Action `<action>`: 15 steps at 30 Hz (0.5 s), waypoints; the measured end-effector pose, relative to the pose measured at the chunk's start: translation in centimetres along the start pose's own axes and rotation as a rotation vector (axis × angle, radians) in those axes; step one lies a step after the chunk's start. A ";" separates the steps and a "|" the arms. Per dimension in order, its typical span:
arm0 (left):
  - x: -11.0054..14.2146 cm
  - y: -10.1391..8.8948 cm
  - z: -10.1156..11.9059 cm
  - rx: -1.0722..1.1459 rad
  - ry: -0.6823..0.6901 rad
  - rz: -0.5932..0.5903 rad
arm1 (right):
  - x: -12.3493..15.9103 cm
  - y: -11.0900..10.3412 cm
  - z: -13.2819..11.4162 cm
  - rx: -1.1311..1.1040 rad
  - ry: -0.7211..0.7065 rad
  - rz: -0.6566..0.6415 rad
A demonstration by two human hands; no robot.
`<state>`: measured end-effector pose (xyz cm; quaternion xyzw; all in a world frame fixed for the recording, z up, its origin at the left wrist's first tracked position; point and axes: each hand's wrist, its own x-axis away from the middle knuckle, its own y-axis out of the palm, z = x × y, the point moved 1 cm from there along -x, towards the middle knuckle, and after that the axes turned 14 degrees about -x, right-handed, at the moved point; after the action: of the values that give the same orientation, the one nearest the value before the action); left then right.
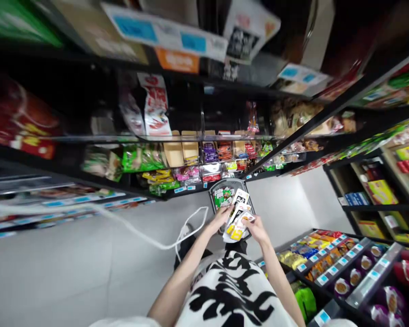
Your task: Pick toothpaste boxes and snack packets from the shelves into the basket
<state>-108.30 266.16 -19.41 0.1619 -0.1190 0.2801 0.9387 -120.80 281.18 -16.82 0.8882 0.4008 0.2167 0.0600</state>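
A dark shopping basket (227, 181) stands low in front of me. Green packets (222, 196) lie in its far part. White snack packets (237, 223) with black lettering and yellow patches are bunched over its near part. From the left, my left hand (222, 215) is closed around the edge of the bunch. My right hand (257, 228) grips the same packets from the right, thumb on top. How many packets each hand bears is hard to make out, since they overlap.
Ahead rises a black shelf unit (187, 190) with bagged snacks, some in small cardboard boxes (173, 152). A sloped display (327, 254) of packets stands to the right. A white cable (150, 243) loops at the left, above the pale floor (68, 268).
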 end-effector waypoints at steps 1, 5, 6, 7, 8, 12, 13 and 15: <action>1.0 -0.9 1.4 -0.028 0.045 0.013 | 0.9 1.4 -0.4 -0.012 -0.042 0.020; 4.5 -5.0 5.8 -0.099 0.210 0.088 | 4.4 6.6 -0.4 -0.150 -0.216 0.150; 5.2 -5.8 6.6 -0.123 0.239 0.135 | 5.1 7.8 -0.2 -0.170 -0.241 0.175; 5.8 -6.5 7.4 -0.147 0.253 0.186 | 5.6 8.8 0.1 -0.177 -0.257 0.191; 6.3 -7.0 8.1 -0.166 0.254 0.229 | 6.0 9.8 0.4 -0.176 -0.263 0.197; 7.7 -7.8 9.8 -0.143 0.273 0.308 | 6.5 12.8 1.0 -0.145 -0.299 0.200; 8.1 -7.9 10.1 -0.086 0.282 0.293 | 6.5 13.3 0.9 -0.143 -0.312 0.211; 8.7 -8.4 10.3 0.076 0.295 0.247 | 6.4 14.1 0.4 -0.156 -0.329 0.223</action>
<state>-97.86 259.92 -9.19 0.1387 0.0117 0.4180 0.8977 -107.17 276.47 -11.04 0.9431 0.2669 0.1046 0.1687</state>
